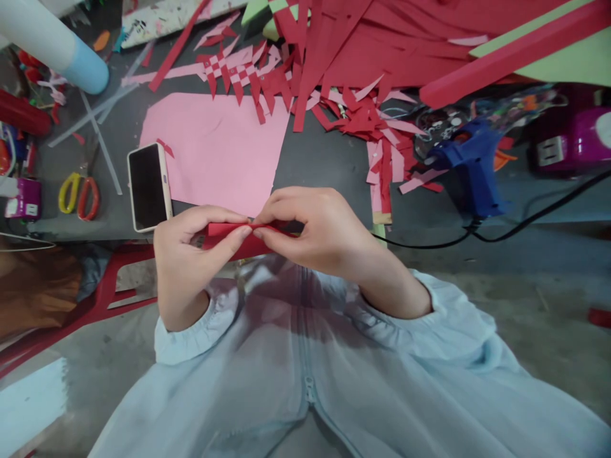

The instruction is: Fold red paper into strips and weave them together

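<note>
Both hands meet at the table's front edge over a red paper strip (224, 229). My left hand (191, 248) pinches it between thumb and forefinger from the left. From the right, my right hand (319, 226) pinches the same strip, its fingertips touching those of the left. The strip lies roughly level, and part of it is hidden behind the fingers. Just beyond the hands lies a large pink paper sheet (214, 146). Close to my left hand, a phone (147, 186) with a dark screen rests partly on that sheet.
Scissors (79, 194) lie at the left. Woven red and pink paper pieces (238, 73) and many red strips (344, 44) cover the back. A blue glue gun (470, 165) with a black cable (539, 207) is at right, near a purple box (573, 140). A white-blue cylinder (62, 44) stands back left.
</note>
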Tool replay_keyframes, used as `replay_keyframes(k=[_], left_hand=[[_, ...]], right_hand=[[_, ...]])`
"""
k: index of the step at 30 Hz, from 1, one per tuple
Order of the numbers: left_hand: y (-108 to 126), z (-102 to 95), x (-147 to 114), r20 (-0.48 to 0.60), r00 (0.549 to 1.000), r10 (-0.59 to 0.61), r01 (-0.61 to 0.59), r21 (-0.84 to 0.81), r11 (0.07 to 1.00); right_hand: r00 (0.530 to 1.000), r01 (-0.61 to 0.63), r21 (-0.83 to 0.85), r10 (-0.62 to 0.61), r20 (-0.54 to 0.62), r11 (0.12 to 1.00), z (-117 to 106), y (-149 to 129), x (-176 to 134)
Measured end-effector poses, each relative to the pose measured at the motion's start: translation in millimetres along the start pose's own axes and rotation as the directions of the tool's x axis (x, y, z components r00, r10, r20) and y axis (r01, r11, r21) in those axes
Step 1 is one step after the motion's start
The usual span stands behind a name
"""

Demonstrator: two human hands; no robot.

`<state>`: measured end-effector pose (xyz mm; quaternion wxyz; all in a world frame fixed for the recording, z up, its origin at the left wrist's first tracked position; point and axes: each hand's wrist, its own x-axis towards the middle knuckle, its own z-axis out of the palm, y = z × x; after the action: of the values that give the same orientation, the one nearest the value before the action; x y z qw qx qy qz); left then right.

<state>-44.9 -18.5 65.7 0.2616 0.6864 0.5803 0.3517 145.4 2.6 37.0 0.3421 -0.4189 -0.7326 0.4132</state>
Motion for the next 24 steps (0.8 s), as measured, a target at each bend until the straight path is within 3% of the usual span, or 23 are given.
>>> replay_keyframes(k=[7, 19, 24], left_hand=[[1, 2.7, 5, 0.057, 0.998, 0.012, -0.013, 0.02, 1.0], [-15, 0.7, 11, -0.007, 0.99, -0.141, 0.139, -0.129, 0.982], [-14, 6.3, 17, 0.066, 0.989, -0.135, 0.142, -0.12, 0.982]], right_hand=[[0.999, -0.006, -0.003, 0.006, 0.035, 1.0, 1, 4, 0], [0.994, -0.097, 0.101, 0.091, 0.059, 0.99, 0, 14, 0], [0.998, -0.065, 0.098, 0.062, 0.03, 0.993, 2, 11, 9]])
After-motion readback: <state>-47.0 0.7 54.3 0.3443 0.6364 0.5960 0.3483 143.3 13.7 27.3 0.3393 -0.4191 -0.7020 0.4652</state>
